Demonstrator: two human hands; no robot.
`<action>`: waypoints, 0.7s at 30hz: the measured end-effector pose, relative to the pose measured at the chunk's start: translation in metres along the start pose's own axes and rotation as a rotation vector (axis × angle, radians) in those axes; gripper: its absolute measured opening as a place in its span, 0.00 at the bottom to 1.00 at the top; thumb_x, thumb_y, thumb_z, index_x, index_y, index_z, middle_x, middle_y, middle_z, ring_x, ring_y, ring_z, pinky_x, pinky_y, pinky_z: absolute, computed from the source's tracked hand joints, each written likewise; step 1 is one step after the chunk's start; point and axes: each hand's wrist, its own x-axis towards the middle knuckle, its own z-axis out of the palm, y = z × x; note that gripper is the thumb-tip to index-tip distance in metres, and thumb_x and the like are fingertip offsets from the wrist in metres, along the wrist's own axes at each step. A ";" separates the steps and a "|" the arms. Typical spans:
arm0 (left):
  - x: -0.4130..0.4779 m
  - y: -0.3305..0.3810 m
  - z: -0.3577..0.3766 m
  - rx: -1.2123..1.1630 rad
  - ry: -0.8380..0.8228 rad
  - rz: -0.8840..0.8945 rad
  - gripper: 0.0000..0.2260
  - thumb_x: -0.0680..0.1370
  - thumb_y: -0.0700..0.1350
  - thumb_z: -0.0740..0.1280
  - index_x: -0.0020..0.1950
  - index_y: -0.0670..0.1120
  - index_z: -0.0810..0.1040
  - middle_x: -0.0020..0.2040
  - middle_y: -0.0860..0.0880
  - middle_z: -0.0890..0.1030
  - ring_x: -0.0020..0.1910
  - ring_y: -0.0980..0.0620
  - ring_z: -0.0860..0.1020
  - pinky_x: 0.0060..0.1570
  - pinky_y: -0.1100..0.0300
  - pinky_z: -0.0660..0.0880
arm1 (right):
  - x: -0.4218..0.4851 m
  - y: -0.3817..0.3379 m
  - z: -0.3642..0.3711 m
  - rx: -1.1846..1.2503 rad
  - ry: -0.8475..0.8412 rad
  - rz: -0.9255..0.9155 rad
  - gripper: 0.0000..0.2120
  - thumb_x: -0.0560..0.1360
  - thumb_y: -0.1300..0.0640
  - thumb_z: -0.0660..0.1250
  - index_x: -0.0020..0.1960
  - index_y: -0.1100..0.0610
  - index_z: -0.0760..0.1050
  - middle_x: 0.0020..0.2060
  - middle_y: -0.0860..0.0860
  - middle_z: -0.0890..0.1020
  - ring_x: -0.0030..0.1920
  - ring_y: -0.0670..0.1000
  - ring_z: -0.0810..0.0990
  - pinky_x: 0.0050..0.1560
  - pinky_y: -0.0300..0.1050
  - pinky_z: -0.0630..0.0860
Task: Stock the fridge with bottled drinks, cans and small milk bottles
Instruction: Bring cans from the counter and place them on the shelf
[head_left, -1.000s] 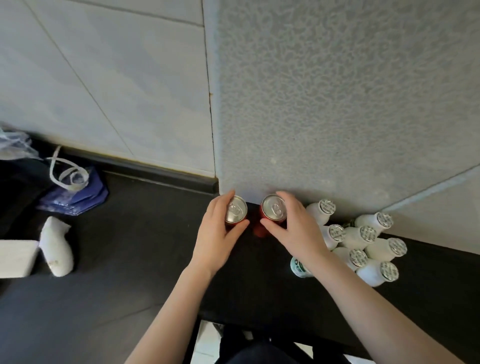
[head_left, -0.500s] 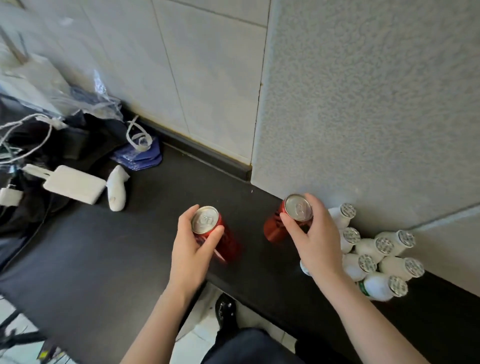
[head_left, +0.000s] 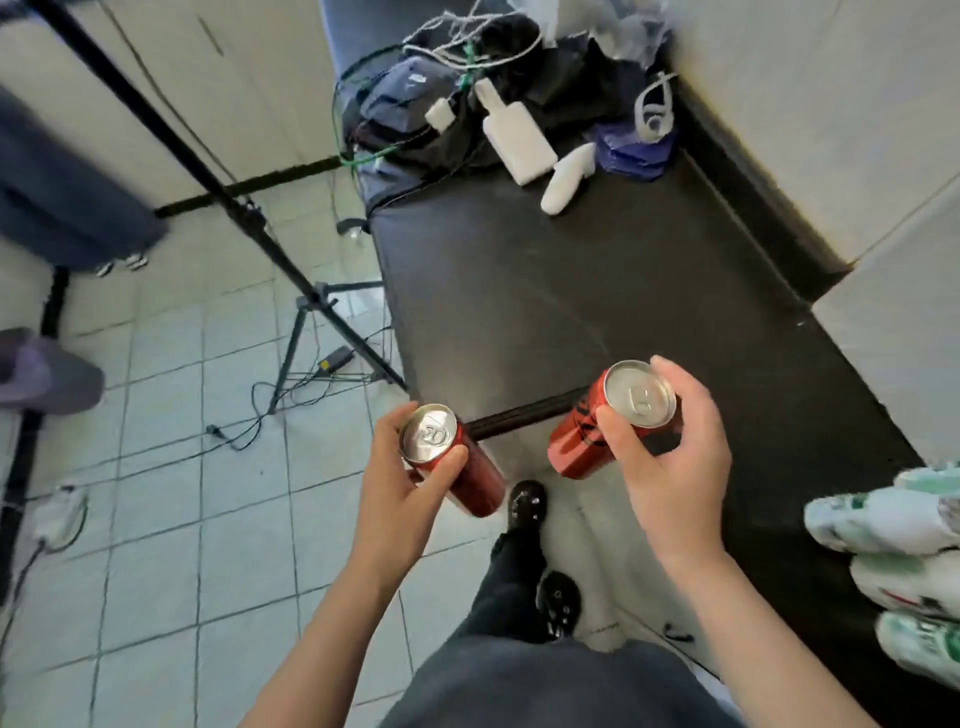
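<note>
My left hand (head_left: 402, 499) grips a red can (head_left: 470, 475) by its top, held over the tiled floor beside the black bench (head_left: 597, 291). My right hand (head_left: 672, 457) grips a second red can (head_left: 584, 434) by its silver lid, above the bench's near end. Both cans tilt slightly. Several small white milk bottles (head_left: 893, 525) with green print stand blurred at the right edge on the bench. No fridge is in sight.
A black tripod (head_left: 249, 218) with cables stands on the tiled floor at left. Bags, a white charger block (head_left: 519, 137) and wires pile at the bench's far end. White walls bound the right side. Another person's legs show at far left.
Both hands have lifted the cans off the bench and drawn them back toward me. The view has swung left and down, away from the wall, so the floor and tripod now show.
</note>
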 end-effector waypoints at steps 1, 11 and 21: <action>-0.014 -0.008 -0.015 -0.009 0.051 -0.035 0.20 0.69 0.52 0.68 0.59 0.60 0.67 0.52 0.72 0.73 0.53 0.68 0.73 0.45 0.73 0.73 | -0.008 -0.004 0.013 0.022 -0.063 0.028 0.28 0.66 0.37 0.68 0.63 0.44 0.68 0.55 0.32 0.73 0.60 0.37 0.72 0.60 0.33 0.68; -0.111 -0.084 -0.141 -0.043 0.488 -0.261 0.23 0.69 0.52 0.72 0.61 0.59 0.67 0.55 0.67 0.73 0.52 0.72 0.72 0.45 0.69 0.69 | -0.079 -0.049 0.122 0.068 -0.556 0.047 0.22 0.62 0.42 0.74 0.55 0.40 0.74 0.52 0.41 0.80 0.52 0.41 0.78 0.50 0.36 0.73; -0.198 -0.169 -0.301 -0.146 0.736 -0.360 0.22 0.72 0.46 0.73 0.62 0.57 0.67 0.56 0.64 0.73 0.56 0.67 0.72 0.45 0.69 0.70 | -0.207 -0.122 0.279 -0.020 -0.839 -0.090 0.23 0.60 0.46 0.77 0.51 0.36 0.74 0.51 0.37 0.78 0.50 0.41 0.77 0.47 0.34 0.71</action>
